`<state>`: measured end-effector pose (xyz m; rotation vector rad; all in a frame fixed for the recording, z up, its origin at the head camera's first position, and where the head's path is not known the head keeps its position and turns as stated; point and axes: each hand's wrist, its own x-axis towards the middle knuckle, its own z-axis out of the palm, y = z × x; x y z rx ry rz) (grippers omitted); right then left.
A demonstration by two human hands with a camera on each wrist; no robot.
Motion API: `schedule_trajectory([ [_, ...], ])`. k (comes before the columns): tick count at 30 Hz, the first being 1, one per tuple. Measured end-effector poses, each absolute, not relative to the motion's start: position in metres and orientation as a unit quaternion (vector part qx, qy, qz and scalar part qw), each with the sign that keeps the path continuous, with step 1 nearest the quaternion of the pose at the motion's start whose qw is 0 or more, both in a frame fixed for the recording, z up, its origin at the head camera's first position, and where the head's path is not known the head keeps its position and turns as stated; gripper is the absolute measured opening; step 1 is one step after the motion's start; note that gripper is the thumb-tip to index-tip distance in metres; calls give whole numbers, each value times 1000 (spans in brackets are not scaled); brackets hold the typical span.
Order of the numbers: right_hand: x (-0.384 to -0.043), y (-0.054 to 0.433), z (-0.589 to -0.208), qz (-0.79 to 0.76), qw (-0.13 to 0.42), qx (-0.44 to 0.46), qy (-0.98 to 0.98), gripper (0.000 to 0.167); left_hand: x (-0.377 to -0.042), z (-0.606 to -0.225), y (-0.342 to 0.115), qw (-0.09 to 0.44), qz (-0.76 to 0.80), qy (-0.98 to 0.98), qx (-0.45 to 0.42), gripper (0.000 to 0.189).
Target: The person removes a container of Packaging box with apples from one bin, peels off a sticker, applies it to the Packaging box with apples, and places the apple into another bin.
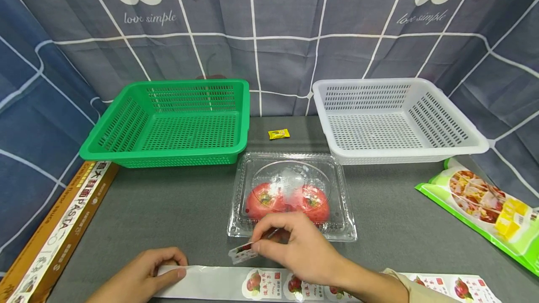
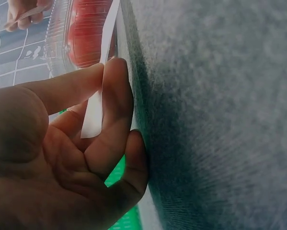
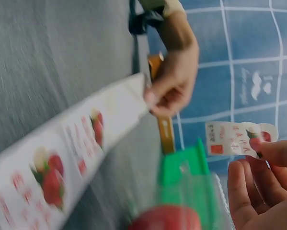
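Note:
Between left thumb and forefinger, my left hand (image 1: 145,275) pinches the left end of a long white strip of labels (image 1: 214,280). That end is bare backing; labels with a red fruit picture follow to the right, partly hidden under my right forearm. My right hand (image 1: 301,249) pinches one loose label sticker (image 1: 242,252) above the strip, its printed face showing in the right wrist view. Just beyond the right hand stands a closed clear plastic box (image 1: 347,219) with two red tomatoes (image 1: 265,199) inside. The right hand overlaps the box's front edge in the head view.
A green basket (image 1: 168,157) stands at the back left, a white basket (image 1: 404,155) at the back right. Between them lies a small yellow wrapped packet (image 1: 279,134). A long pasta box (image 1: 59,228) lies along the left side, a green food bag (image 1: 484,209) on the right.

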<state>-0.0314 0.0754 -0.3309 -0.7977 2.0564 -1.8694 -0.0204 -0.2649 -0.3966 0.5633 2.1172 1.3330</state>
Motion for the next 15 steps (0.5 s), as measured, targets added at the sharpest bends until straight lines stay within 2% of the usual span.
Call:
schedule_trajectory([
  [5, -45, 93, -323, -632, 59, -236, 736, 9, -22, -397, -264, 284, 504, 788, 210, 8],
  [11, -62, 111, -319, -597, -46, -227, 768, 17, -22, -397, -263, 293, 501, 792, 190, 8],
  [15, -71, 119, -319, -569, -73, -199, 795, 17, -21, -395, -262, 293, 488, 805, 167, 10],
])
